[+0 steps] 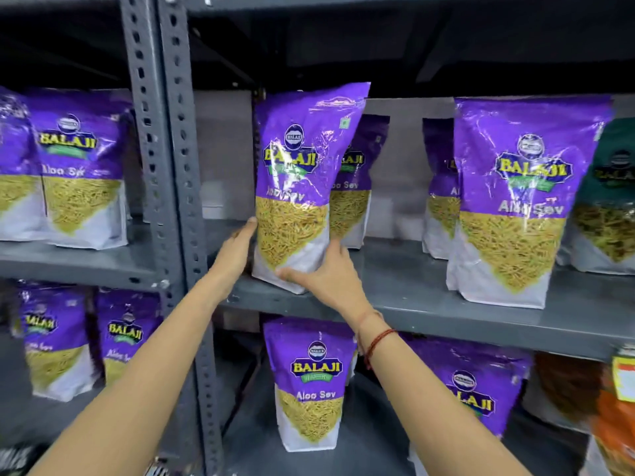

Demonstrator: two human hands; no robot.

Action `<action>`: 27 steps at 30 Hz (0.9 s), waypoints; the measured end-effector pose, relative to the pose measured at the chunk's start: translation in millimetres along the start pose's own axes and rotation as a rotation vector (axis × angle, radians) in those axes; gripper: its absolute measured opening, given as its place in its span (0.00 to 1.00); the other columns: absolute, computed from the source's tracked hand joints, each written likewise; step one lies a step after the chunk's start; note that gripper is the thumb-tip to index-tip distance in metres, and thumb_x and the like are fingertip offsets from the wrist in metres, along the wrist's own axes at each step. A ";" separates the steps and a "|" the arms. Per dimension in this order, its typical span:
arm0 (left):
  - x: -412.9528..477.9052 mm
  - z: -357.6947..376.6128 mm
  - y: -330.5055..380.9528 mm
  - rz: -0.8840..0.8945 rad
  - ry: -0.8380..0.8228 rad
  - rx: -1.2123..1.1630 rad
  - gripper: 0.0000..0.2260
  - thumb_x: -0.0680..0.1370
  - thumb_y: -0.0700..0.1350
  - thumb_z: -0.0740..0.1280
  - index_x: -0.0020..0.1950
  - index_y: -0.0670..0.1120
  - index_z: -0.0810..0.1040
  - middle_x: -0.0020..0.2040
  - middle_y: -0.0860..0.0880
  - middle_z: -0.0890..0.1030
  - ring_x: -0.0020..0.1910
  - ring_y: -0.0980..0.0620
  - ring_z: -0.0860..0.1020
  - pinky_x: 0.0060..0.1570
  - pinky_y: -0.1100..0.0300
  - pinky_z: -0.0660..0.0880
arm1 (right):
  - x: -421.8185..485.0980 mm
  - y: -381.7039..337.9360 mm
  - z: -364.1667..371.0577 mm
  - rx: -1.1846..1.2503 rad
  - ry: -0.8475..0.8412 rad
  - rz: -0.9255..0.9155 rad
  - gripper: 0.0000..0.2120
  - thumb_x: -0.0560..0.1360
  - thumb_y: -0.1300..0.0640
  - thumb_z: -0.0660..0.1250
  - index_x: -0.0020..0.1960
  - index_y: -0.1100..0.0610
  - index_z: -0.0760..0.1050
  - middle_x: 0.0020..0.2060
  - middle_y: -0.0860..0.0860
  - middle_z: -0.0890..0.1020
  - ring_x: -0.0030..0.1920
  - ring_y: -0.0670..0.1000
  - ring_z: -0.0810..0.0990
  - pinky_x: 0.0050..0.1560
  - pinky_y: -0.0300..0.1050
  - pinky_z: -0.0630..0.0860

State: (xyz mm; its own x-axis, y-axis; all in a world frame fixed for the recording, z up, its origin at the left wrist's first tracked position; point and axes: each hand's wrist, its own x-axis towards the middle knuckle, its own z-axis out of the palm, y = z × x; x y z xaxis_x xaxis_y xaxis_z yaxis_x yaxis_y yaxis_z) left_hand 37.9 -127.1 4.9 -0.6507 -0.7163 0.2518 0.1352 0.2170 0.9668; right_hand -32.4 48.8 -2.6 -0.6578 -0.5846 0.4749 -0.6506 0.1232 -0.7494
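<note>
A purple and white Balaji Aloo Sev packet (302,173) stands upright near the front of the grey middle shelf (429,304), leaning slightly right at its top. My left hand (237,249) presses flat against the packet's left side, fingers straight. My right hand (326,273) grips its lower right corner, thumb across the front and fingers wrapped behind. A second identical packet (357,187) stands directly behind it, mostly hidden.
More Aloo Sev packets stand to the right (515,201), on the left rack (82,166) and on the lower shelf (309,383). A dark green packet (615,194) sits far right. A perforated grey upright (178,201) divides the racks. Orange packets (615,424) show at bottom right.
</note>
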 end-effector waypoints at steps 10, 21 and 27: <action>-19.6 8.7 13.0 0.135 -0.246 0.033 0.29 0.70 0.57 0.68 0.67 0.47 0.67 0.61 0.52 0.77 0.56 0.57 0.76 0.63 0.54 0.68 | 17.9 0.5 -14.1 0.073 0.011 -0.009 0.41 0.56 0.46 0.81 0.64 0.48 0.68 0.58 0.44 0.80 0.58 0.45 0.77 0.55 0.37 0.70; -4.6 26.3 3.7 0.195 -0.444 0.297 0.19 0.69 0.37 0.72 0.57 0.49 0.72 0.47 0.51 0.81 0.41 0.63 0.81 0.45 0.72 0.76 | 45.3 48.8 -56.5 0.128 -0.166 0.179 0.50 0.48 0.39 0.81 0.66 0.53 0.69 0.63 0.48 0.79 0.62 0.48 0.77 0.68 0.51 0.72; 0.5 20.4 -0.9 0.187 -0.425 0.332 0.20 0.66 0.34 0.74 0.53 0.50 0.76 0.34 0.60 0.84 0.38 0.63 0.82 0.40 0.73 0.76 | 41.0 55.2 -57.8 0.023 -0.165 0.172 0.50 0.52 0.44 0.81 0.69 0.54 0.65 0.66 0.50 0.76 0.65 0.52 0.75 0.69 0.52 0.70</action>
State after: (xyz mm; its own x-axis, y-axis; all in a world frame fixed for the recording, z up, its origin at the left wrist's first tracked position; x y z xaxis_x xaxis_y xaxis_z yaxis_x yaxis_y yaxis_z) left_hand 22.3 -114.1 3.3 -0.8908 -0.3310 0.3114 0.0799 0.5606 0.8242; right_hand -117.2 78.0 2.2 -0.6861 -0.6799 0.2589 -0.5241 0.2150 -0.8241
